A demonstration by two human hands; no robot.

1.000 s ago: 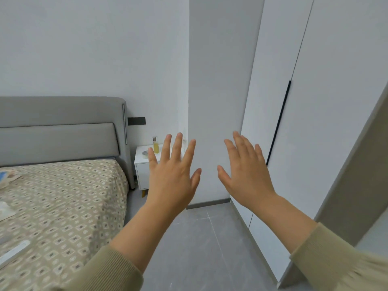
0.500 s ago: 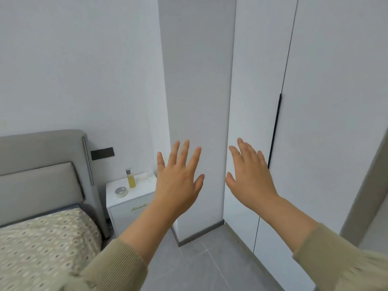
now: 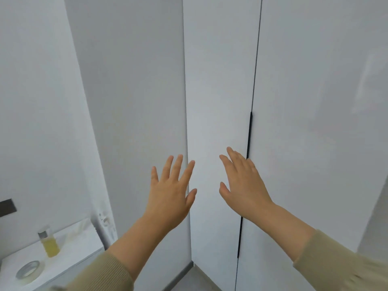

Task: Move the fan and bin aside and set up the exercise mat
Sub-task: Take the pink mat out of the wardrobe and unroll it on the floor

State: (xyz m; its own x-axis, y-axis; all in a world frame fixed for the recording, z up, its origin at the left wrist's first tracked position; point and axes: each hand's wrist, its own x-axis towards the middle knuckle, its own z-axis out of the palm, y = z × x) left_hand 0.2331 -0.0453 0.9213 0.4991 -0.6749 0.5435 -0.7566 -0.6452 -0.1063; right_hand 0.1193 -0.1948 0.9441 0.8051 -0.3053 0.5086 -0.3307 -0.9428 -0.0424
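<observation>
Head view: bare left hand [image 3: 170,198] and bare right hand [image 3: 243,185] raised, fingers spread, empty; best look down to find the fan.

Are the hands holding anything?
No. The left hand and the right hand are both empty, fingers spread, raised in front of the white wardrobe.
</observation>
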